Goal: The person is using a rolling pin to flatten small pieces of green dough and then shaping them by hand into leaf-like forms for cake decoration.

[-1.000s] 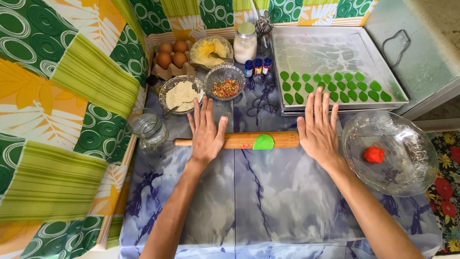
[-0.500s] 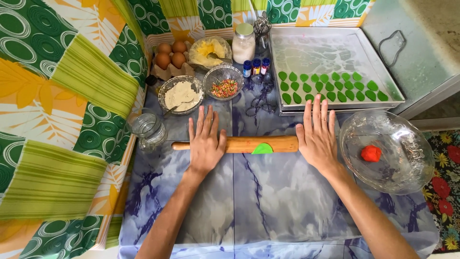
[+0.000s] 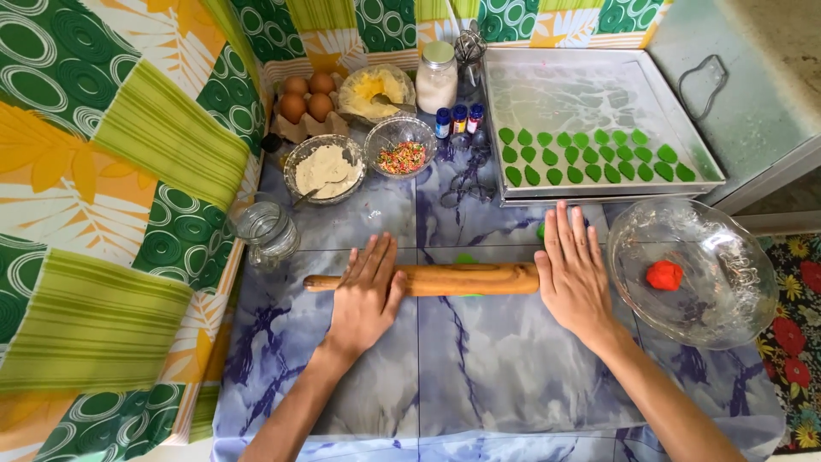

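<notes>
We are working at a blue marbled surface set against a wall hung with green, yellow and white patterned cloth. We are pressing both palms flat on a wooden rolling pin that is lying crosswise in front of us: our left hand is resting over its left part with the fingers spread, and our right hand is covering its right end, so neither grip is closing on anything; both are lying wide and flat, which lets the pin turn freely under the palms. Under the pin, a sliver of green dough is showing at the far edge, mostly hidden by the wood. To our right, a clear glass bowl is holding a small ball of red dough, kept close at hand but off the rolling area. Beyond the pin, a metal baking tray is carrying rows of small green cut shapes, near enough to move pieces across. The ingredients are sitting pushed to the back: brown eggs, a bowl of flour, a bowl of coloured sprinkles, a bowl of yellow butter, a white-filled jar and small colouring bottles. An empty glass jar is standing to the left.
</notes>
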